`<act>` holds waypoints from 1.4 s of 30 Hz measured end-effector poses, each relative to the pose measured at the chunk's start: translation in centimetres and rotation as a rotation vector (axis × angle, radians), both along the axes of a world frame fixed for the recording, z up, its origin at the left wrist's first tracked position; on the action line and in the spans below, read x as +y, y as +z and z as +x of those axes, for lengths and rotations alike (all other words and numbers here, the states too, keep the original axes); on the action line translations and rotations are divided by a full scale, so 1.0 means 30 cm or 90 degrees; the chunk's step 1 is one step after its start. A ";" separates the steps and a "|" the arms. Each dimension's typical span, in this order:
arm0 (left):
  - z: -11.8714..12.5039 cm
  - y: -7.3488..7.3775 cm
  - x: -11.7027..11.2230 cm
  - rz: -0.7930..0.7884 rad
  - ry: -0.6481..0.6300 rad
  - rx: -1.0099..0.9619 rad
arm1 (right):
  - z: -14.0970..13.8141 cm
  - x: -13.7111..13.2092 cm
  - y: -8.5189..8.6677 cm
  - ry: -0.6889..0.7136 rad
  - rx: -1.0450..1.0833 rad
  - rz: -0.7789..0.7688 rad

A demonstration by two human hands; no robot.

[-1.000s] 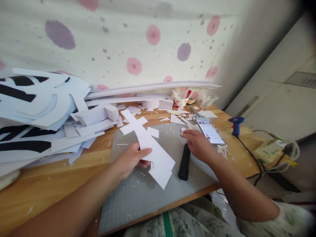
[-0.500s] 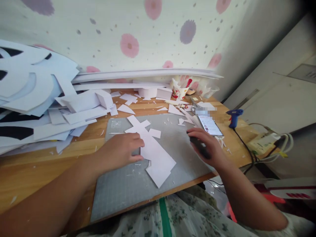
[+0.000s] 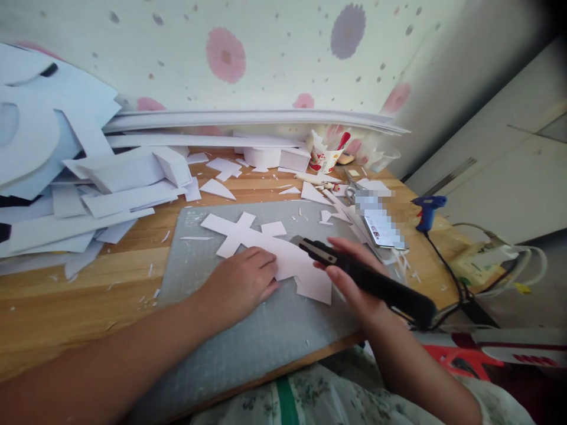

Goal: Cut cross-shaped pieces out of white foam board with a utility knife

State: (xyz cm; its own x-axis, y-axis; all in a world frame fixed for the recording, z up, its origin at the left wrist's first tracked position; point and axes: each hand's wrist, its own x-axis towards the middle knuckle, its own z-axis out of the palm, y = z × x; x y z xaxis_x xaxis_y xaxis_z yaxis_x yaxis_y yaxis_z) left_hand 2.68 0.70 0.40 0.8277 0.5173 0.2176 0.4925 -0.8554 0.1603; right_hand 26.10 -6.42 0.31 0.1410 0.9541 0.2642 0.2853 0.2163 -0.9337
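Note:
On the grey cutting mat (image 3: 199, 354) lies a cross-shaped white foam board piece (image 3: 283, 254), now angled from upper left to lower right. My left hand (image 3: 248, 274) is closed at its near edge, fingers together on the board and thumb by the rim. In my right hand (image 3: 358, 277) is a black utility knife (image 3: 376, 283), fingers wrapped round its handle. The knife's tip points left and hovers over or touches the board; I cannot tell which. A small white offcut (image 3: 273, 228) rests just beyond the piece.
White foam board parts (image 3: 124, 171) are heaped at the left. Scraps lie along the back near a paper cup (image 3: 325, 159) of tools. To the right are a phone (image 3: 381, 224), a blue glue gun (image 3: 427, 212) with its cord, and a power strip (image 3: 482, 260).
The board piece has turned counter-clockwise under my left hand, which moved right. My right hand brought the knife leftward over the piece, its tip now facing the board. The view has shifted slightly.

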 end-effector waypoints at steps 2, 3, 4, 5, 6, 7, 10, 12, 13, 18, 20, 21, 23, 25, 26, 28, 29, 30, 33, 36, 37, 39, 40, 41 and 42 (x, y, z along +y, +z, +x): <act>-0.011 -0.001 -0.001 0.009 -0.025 -0.003 | -0.010 0.003 0.002 0.028 -0.103 0.016; -0.018 -0.003 -0.001 0.022 -0.036 -0.003 | -0.014 0.005 0.003 0.036 -0.138 0.034; -0.026 -0.006 -0.001 0.040 -0.046 -0.001 | -0.017 0.008 0.005 0.053 -0.158 0.038; -0.033 -0.009 -0.002 0.061 -0.052 0.004 | -0.019 0.011 0.007 0.065 -0.169 0.038; -0.039 -0.013 -0.003 0.080 -0.054 0.010 | -0.019 0.013 0.009 0.072 -0.179 0.036; -0.044 -0.018 -0.004 0.091 -0.051 0.018 | -0.018 0.016 0.012 0.079 -0.189 0.034; -0.053 -0.028 -0.010 0.067 -0.033 0.015 | -0.010 0.022 0.020 0.097 -0.211 0.030; -0.057 -0.032 -0.014 0.029 -0.023 -0.004 | -0.007 0.025 0.023 0.101 -0.222 0.023; -0.058 -0.032 -0.015 0.017 -0.020 -0.011 | -0.006 0.025 0.024 0.101 -0.225 0.019; -0.054 -0.019 -0.018 0.091 -0.046 0.019 | -0.003 0.024 0.024 0.104 -0.232 0.041; -0.052 -0.012 -0.020 0.136 -0.053 0.028 | -0.001 0.023 0.024 0.112 -0.240 0.056; -0.050 -0.010 -0.021 0.151 -0.052 0.030 | 0.000 0.023 0.024 0.115 -0.246 0.060; -0.049 -0.007 -0.023 0.166 -0.051 0.029 | 0.001 0.024 0.025 0.118 -0.258 0.061; -0.048 -0.007 -0.023 0.172 -0.054 0.026 | 0.001 0.026 0.026 0.120 -0.265 0.064; -0.048 -0.008 -0.022 0.173 -0.056 0.027 | 0.000 0.027 0.028 0.120 -0.266 0.065; -0.048 -0.010 -0.020 0.174 -0.058 0.029 | -0.002 0.028 0.031 0.123 -0.264 0.066; -0.049 -0.012 -0.019 0.174 -0.058 0.030 | -0.002 0.028 0.032 0.124 -0.261 0.063; -0.049 -0.013 -0.019 0.171 -0.060 0.031 | -0.002 0.028 0.033 0.126 -0.258 0.059; -0.053 -0.015 -0.018 0.161 -0.068 0.022 | -0.002 0.027 0.034 0.124 -0.250 0.047; -0.056 -0.014 -0.020 0.151 -0.069 0.016 | -0.001 0.024 0.034 0.117 -0.242 0.047; -0.057 -0.013 -0.021 0.151 -0.065 0.021 | -0.001 0.022 0.035 0.115 -0.237 0.051; -0.060 -0.012 -0.021 0.152 -0.053 0.031 | -0.001 0.021 0.037 0.110 -0.233 0.051; -0.061 -0.012 -0.021 0.153 -0.048 0.031 | -0.001 0.021 0.038 0.112 -0.235 0.049; -0.062 -0.013 -0.020 0.153 -0.047 0.028 | 0.000 0.022 0.039 0.116 -0.239 0.046; -0.063 -0.014 -0.019 0.152 -0.045 0.024 | 0.000 0.023 0.040 0.123 -0.245 0.044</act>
